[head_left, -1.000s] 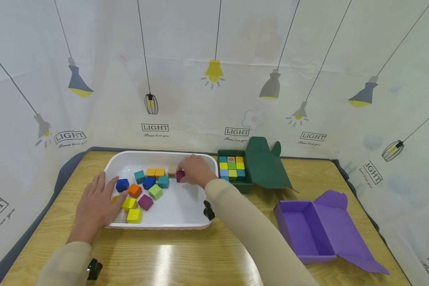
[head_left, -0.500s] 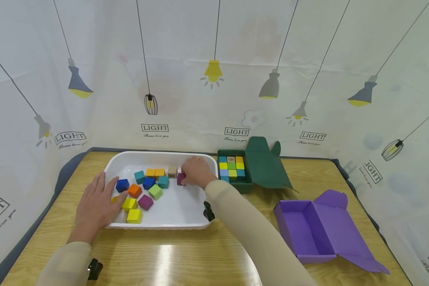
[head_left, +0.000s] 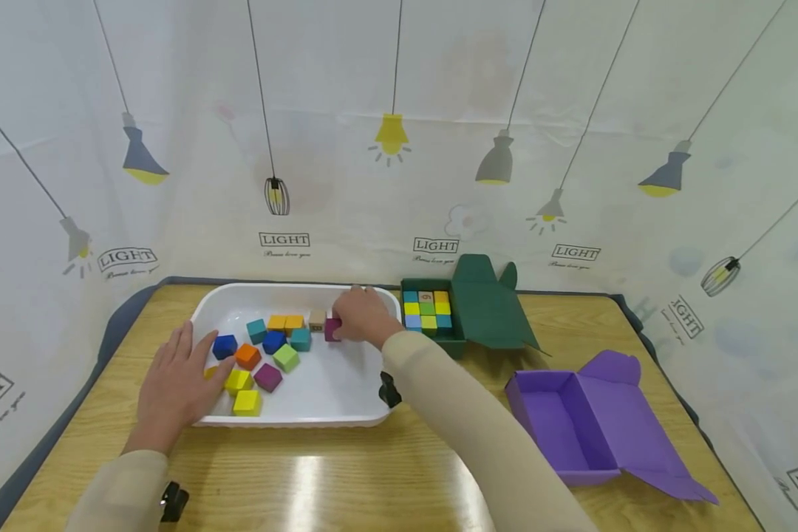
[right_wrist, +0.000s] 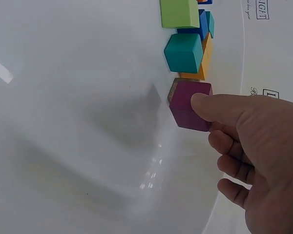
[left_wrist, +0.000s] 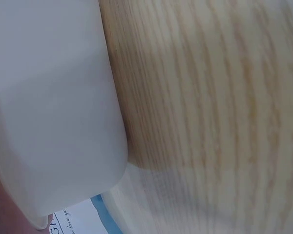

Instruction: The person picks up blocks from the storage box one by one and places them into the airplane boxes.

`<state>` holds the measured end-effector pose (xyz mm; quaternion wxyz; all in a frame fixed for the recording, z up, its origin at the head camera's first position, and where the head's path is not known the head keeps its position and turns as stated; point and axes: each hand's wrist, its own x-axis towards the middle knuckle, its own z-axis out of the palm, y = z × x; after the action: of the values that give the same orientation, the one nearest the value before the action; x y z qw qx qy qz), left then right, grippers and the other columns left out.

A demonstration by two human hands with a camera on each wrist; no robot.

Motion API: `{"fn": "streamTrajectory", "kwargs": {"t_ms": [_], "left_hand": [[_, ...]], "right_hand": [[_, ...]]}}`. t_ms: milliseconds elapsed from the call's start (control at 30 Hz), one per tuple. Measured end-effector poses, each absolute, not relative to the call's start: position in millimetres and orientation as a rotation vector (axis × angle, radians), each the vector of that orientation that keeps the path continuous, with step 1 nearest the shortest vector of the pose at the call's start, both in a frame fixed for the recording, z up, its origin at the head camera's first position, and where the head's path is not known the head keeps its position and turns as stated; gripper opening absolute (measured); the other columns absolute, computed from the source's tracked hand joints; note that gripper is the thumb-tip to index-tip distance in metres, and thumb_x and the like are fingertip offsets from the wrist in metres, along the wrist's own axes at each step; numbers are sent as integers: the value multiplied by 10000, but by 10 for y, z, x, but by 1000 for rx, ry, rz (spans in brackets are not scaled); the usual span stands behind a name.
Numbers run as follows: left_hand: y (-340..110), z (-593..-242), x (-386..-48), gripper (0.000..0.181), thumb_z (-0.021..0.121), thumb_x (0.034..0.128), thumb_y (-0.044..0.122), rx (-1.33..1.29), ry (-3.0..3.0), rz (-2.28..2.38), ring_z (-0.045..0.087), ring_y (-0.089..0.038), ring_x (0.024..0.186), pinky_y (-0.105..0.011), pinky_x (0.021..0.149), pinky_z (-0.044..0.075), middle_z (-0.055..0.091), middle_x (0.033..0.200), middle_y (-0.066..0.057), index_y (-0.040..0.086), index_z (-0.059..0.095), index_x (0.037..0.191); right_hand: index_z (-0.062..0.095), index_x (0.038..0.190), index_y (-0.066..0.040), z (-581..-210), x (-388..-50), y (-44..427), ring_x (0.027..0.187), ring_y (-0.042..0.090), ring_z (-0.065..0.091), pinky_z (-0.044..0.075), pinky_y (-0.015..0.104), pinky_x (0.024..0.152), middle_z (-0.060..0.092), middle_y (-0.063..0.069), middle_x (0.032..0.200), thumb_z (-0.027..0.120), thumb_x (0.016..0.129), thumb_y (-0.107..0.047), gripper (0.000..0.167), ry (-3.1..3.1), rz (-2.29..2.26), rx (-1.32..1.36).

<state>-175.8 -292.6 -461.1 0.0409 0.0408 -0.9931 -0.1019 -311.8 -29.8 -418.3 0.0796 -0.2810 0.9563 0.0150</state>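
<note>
Toward the far right of the white tray [head_left: 335, 391], a purple cube [right_wrist: 188, 114] is pinched by the right hand [head_left: 367, 316]. The thumb lies against the cube, its tip partway across, leaving the side away from the palm exposed; the opposing finger is largely hidden, and the lower fingers are curled beneath. A wooden cube [head_left: 317, 320] sits just left of the held cube and is partly covered by it in the right wrist view; whether the two touch cannot be told. Left hand [head_left: 181, 378]: fingers nearly straight and spread at the tray's left rim, thumb reaching inside near two yellow cubes [head_left: 242, 391]. Just right of the tray stands an open green box [head_left: 455, 347] containing cubes; an open purple box [head_left: 565, 428] lies nearer the person, well apart from the grip.
</note>
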Motion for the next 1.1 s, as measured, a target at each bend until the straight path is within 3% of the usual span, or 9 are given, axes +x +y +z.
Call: {"fn": "streamTrajectory", "kwargs": {"t_ms": [633,900,1100], "left_hand": [[-2936,-4640,-1777,763,419,972,561,112,-3054,-297,101,-510,1450,-681,1168,124,93,1574,-341,2,327,1484],[-2953,-4628,-1779,781,389,974,582,106,-3062,-295,75,-514,1454,-683,1167,112,73,1572,-349,-3,317,1487],[-2934,-4605,-1767,775,394,974,574,100,-3066,-287,85,-511,1454,-682,1167,118,82,1570,-351,-2,319,1487]], "right_hand": [[711,1151,-214,-3756,-3115,413,959,165,487,445,324,894,638,-35,997,683,889,-422,336,2971,28,-835],[717,1123,-183,-3703,-3169,866,927,180,518,487,360,865,665,-3,991,689,893,-380,304,3030,-41,-794],[722,1105,-176,-3737,-3188,1192,956,206,522,454,392,866,669,13,1013,681,902,-368,283,3021,14,-754]]}}
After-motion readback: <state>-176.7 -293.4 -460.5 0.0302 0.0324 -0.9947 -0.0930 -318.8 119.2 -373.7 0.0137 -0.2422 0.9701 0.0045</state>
